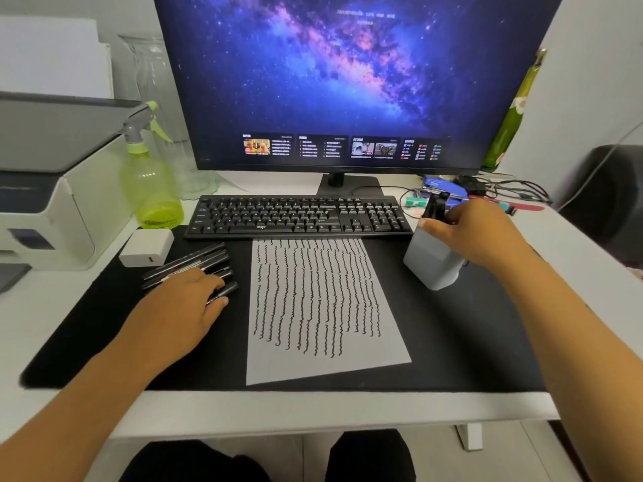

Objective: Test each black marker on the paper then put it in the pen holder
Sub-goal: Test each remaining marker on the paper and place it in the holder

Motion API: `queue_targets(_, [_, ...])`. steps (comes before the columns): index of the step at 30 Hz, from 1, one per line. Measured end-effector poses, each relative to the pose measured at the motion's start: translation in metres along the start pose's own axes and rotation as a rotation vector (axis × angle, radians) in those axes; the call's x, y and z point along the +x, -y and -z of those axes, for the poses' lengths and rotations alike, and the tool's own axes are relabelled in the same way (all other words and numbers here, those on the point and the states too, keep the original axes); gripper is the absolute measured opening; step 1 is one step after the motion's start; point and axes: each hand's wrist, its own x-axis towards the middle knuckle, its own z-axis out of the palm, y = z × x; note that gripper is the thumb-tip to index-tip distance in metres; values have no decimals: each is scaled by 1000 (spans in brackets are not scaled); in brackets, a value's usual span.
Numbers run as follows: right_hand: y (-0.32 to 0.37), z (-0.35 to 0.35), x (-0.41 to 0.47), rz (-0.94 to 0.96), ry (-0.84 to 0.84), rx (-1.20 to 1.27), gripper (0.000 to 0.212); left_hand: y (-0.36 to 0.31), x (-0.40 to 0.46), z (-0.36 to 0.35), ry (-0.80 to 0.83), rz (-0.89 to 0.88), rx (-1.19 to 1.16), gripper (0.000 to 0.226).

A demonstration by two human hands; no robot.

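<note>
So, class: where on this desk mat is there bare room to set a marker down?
Bare mat lies right of the paper, below the pen holder, and left of the paper below the left hand. It is crowded by the loose markers and along the keyboard.

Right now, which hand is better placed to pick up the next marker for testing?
Left. The left hand already rests on the loose markers beside the paper, while the right hand is at the pen holder.
</note>
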Motion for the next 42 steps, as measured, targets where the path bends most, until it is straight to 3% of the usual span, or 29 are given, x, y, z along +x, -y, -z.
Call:
queue_targets(3, [2, 1, -18, 15, -277, 111, 32, -8, 1, 3, -85, 10, -156, 33])
queue_targets(5, [12, -5, -45, 60, -495, 325, 19, -18, -1, 10, -133, 38, -418, 26])
queue_targets(7, [31, -19, -81, 134, -533, 536, 8, -32, -1, 19, -124, 32, -769, 22])
queue_targets(9, [54, -39, -116, 213, -304, 689, 15, -50, -1, 25, -77, 1, -1102, 29])
queue_targets(12, [81, -71, -148, 275, 262, 882, 42, -73, -2, 27, 1, 0, -1439, 33])
queue_targets(14, [87, -85, -155, 302, 351, 990, 31, -82, -4, 26, 29, -5, -1518, 32])
queue_targets(16, [85, -87, -153, 300, 230, 1100, 12, -82, -7, 27, 66, -27, -1458, 31])
queue_targets(18, [76, -89, -151, 271, 173, 1253, 15, -77, -10, 29, 136, -91, -1288, 29])
queue_targets(22, [74, -95, -152, 263, 294, 1590, 25, -77, -22, 31, 204, -317, -811, 20])
queue_targets(28, [74, -96, -152, 391, 409, 1533, 23, -86, -37, 27, 276, -449, -304, 53])
queue_targets(30, [66, -92, -151, 421, 418, 1541, 24, -85, -42, 20, 312, -551, -268, 41])
queue_targets(32, [42, -78, -141, 268, 284, 1680, 23, -64, -38, 25, 385, -455, -377, 17])
queue_targets(33, [24, -68, -134, 207, 158, 1734, 26, -45, -34, 28, 425, -331, -472, 18])
queue_targets(35, [1, -49, -119, 184, 1, 1642, 26, -13, -27, 36, 442, -111, -620, 26])
queue_targets(36, [-1, -47, -116, 207, 9, 1537, 20, -8, -24, 34, 435, -80, -560, 28])
queue_targets(38, [9, -55, -116, 235, 111, 1368, 21, -18, -20, 20, 389, -113, -317, 33])
queue_targets(42, [30, -71, -121, 194, 143, 1190, 16, -42, -14, -4, 85, -238, -155, 59])
